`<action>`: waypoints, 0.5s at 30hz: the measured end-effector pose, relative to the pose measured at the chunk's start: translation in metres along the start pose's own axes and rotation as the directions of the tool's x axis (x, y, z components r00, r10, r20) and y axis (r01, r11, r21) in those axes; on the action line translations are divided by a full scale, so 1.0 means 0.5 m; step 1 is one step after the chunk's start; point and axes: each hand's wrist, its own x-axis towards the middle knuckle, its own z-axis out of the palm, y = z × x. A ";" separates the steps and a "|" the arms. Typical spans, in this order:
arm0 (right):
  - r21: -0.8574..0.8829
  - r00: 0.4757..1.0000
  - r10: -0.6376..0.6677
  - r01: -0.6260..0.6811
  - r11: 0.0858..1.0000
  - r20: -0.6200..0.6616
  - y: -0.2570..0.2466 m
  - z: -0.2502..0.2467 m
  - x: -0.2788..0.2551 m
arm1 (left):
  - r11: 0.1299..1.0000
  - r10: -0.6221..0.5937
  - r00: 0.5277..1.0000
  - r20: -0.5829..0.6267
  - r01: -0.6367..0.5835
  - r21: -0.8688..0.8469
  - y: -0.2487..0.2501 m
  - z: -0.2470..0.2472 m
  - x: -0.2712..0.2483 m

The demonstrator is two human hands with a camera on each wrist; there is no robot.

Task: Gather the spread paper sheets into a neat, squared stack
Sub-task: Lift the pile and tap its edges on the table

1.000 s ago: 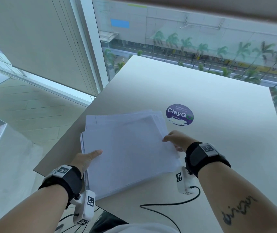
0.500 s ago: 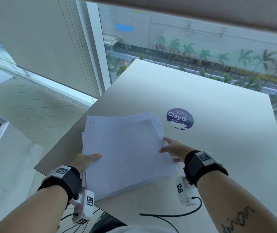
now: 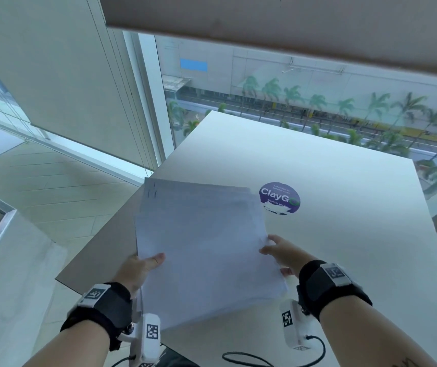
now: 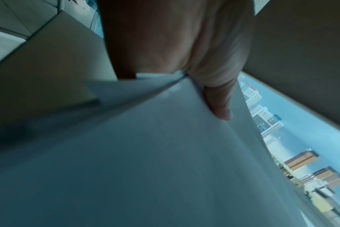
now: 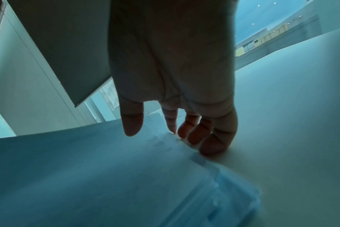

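We held the sheets (image 3: 206, 250) over the table's (image 3: 331, 181) near left corner. Our left hand (image 3: 139, 268) pinched the left edge, thumb on top. Our right hand (image 3: 282, 251) rested relaxed fingers (image 5: 213, 142) against the right edge. The far edges fanned unevenly. The paper looked light, floppy and slippery, so gripping both side edges seemed safest.

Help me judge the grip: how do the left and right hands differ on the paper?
The left hand grips the paper at its left edge, thumb on top; the right hand has its fingers against the right edge, thumb above. The left hand is off the table's edge; the right is over the table. Both wear wrist cameras.
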 end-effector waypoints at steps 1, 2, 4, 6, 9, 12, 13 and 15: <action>0.046 1.000 0.005 -0.005 0.999 0.001 0.002 -0.004 -0.010 | 1.000 0.003 0.999 0.039 -0.002 -0.028 0.007 0.003 -0.005; 0.096 1.000 0.003 -0.002 0.995 -0.002 0.000 -0.009 -0.025 | 0.998 0.002 0.997 0.074 0.002 -0.056 0.015 0.006 -0.009; 0.174 1.000 -0.006 0.005 0.985 0.006 0.009 -0.020 -0.046 | 0.996 0.013 0.988 0.157 0.001 -0.093 0.034 0.019 -0.022; 0.290 1.000 -0.018 0.017 0.957 0.001 0.026 -0.033 -0.057 | 0.993 0.057 0.975 0.215 -0.033 -0.115 0.054 0.037 -0.037; 0.417 0.999 -0.018 0.032 0.908 -0.038 0.052 -0.046 -0.063 | 0.993 0.094 0.965 0.243 -0.074 -0.093 0.076 0.058 -0.038; 0.424 0.993 0.000 0.049 0.904 -0.115 0.076 -0.050 -0.066 | 0.994 0.109 0.957 0.268 -0.102 -0.039 0.103 0.088 -0.031; 0.414 0.988 0.012 0.055 0.909 -0.156 0.082 -0.049 -0.065 | 0.994 0.109 0.953 0.281 -0.111 -0.009 0.110 0.101 -0.026; 0.421 0.975 0.040 0.057 0.905 -0.218 0.101 -0.051 -0.061 | 0.991 0.096 0.945 0.314 -0.122 0.063 0.119 0.126 -0.012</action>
